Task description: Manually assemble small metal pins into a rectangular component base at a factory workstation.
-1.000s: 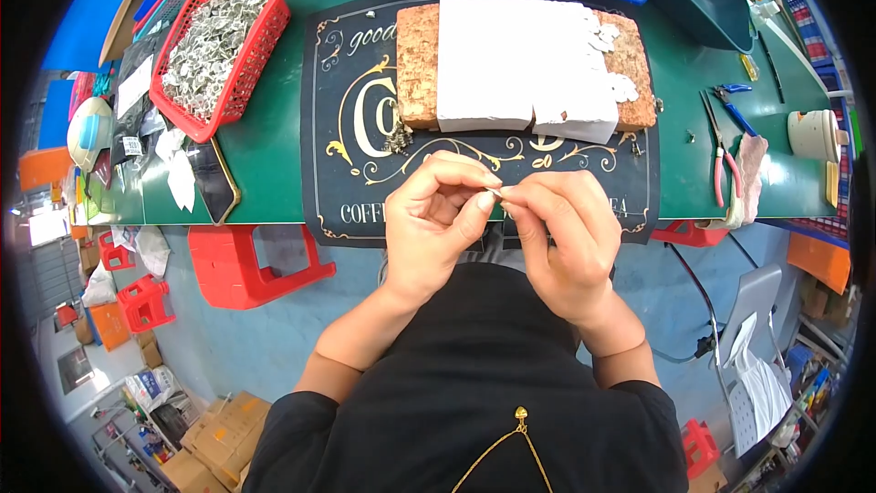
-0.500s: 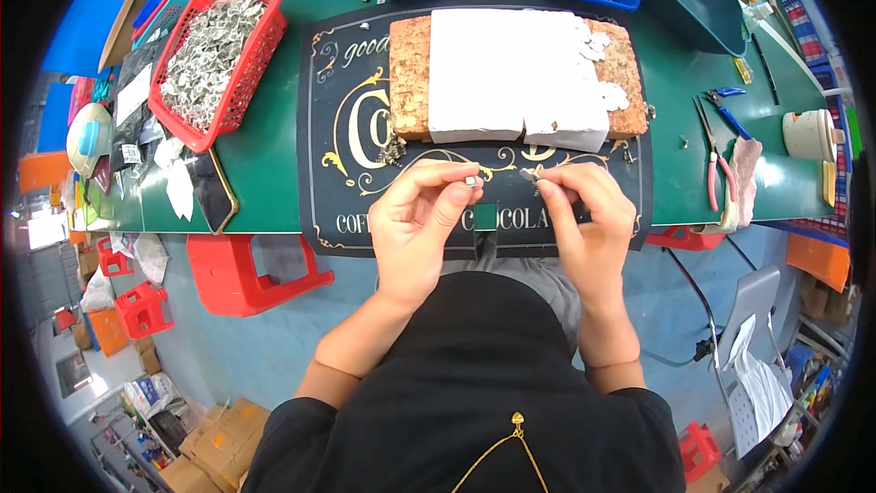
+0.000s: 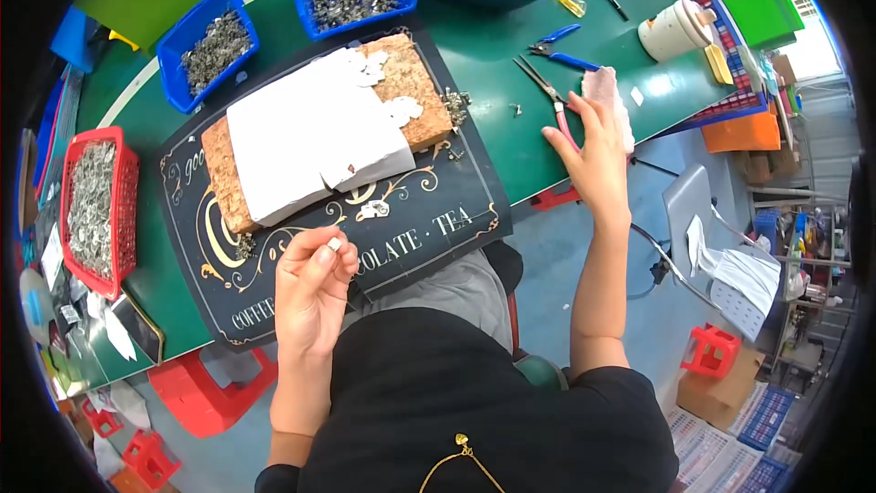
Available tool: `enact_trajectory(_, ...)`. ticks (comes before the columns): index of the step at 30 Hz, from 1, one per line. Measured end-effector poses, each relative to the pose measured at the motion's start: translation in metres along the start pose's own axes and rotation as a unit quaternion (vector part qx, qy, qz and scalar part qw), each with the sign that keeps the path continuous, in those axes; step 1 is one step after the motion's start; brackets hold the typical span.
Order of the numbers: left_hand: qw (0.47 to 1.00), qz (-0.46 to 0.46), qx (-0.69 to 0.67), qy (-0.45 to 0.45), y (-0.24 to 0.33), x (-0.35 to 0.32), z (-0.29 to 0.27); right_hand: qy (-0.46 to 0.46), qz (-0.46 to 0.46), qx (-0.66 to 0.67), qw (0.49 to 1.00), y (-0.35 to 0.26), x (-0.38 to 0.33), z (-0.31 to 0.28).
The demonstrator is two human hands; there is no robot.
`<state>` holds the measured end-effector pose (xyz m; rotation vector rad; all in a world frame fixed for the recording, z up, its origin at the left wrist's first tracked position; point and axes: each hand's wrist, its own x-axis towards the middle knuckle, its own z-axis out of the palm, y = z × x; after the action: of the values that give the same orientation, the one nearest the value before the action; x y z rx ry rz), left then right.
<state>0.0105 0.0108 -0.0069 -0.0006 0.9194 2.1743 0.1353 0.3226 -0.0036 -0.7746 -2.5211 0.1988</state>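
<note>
My left hand (image 3: 313,288) is closed in a pinch above the front of the dark mat (image 3: 429,251). Between thumb and fingertips it grips a small whitish metal piece (image 3: 334,244), too small to make out fully. My right hand (image 3: 595,151) is reaching to the right side of the table, thumb and fingers apart. It hovers over the pink handles of long-nosed pliers (image 3: 554,96); I cannot tell whether it touches them. A small pale piece (image 3: 374,209) lies on the mat in front of a cork block wrapped in white paper (image 3: 315,132).
Blue trays (image 3: 415,0) (image 3: 173,96) of small metal parts stand behind the mat. A red basket (image 3: 130,210) of pale parts is at left. Blue-handled cutters (image 3: 575,61), a pink cloth (image 3: 607,96) and a white lidded container (image 3: 671,32) lie at right.
My right hand has left the spot facing my left hand and moved right to the pliers, its fingers spreading. A pale piece now lies on the mat. The whole view has turned rightward.
</note>
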Motion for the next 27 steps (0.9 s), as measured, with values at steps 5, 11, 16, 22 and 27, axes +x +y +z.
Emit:
enact_trajectory(5,0.999,0.01,-0.005,-0.031,-0.005,0.006,0.01,0.019,-0.011,-0.082,0.996,0.021,0.0,0.013)
enact_trajectory(11,0.999,0.017,0.036,-0.035,-0.005,0.006,0.018,-0.118,0.065,0.456,0.88,-0.05,-0.04,-0.03)
enact_trajectory(16,0.997,0.042,0.063,-0.029,-0.004,0.002,0.021,-0.294,-0.01,0.458,0.839,-0.103,-0.061,-0.027)
enact_trajectory(22,0.995,0.055,0.079,-0.031,-0.002,0.0,0.017,-0.279,-0.029,0.439,0.854,-0.111,-0.062,-0.026)
enact_trajectory(27,0.995,0.053,0.081,-0.033,-0.004,0.001,0.014,-0.271,-0.035,0.439,0.856,-0.111,-0.063,-0.024)
